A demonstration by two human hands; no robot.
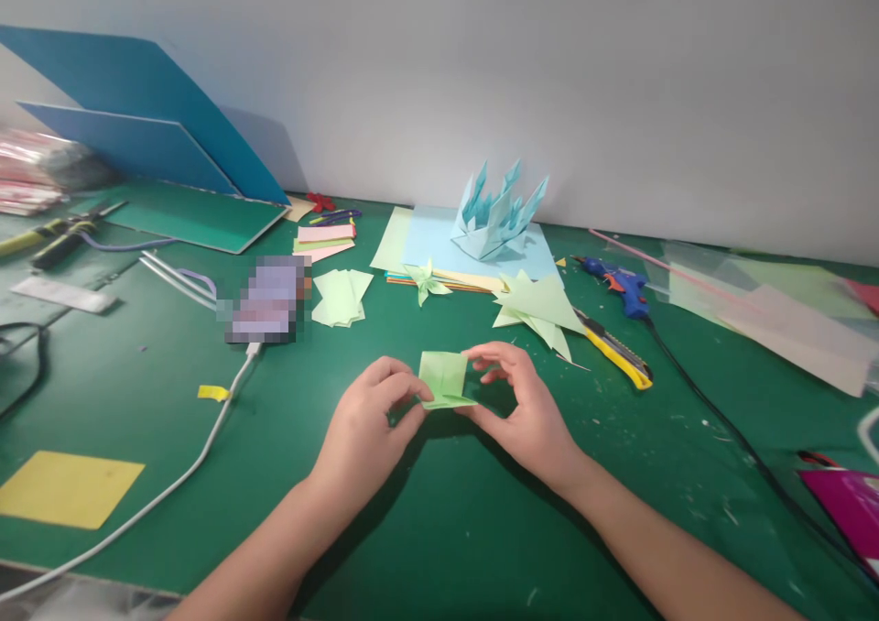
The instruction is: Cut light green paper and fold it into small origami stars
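A small folded piece of light green paper (443, 375) is held between my two hands above the green table, its back part raised and a folded strip along the near edge. My left hand (374, 410) pinches its left lower corner between thumb and fingers. On the other side, my right hand (526, 401) curves around the right edge, index finger at the upper corner and thumb at the lower one. Beyond the paper lies a green folded paper flower (426, 282). Light green paper pieces (539, 305) are piled behind my right hand.
A blue folded-paper model (498, 218) stands on paper sheets at the back. To the right lie a yellow utility knife (618, 351) and a blue glue gun (622, 287) with its black cord. A phone (271, 300) with a white cable (206, 442) and pliers (61, 236) are left.
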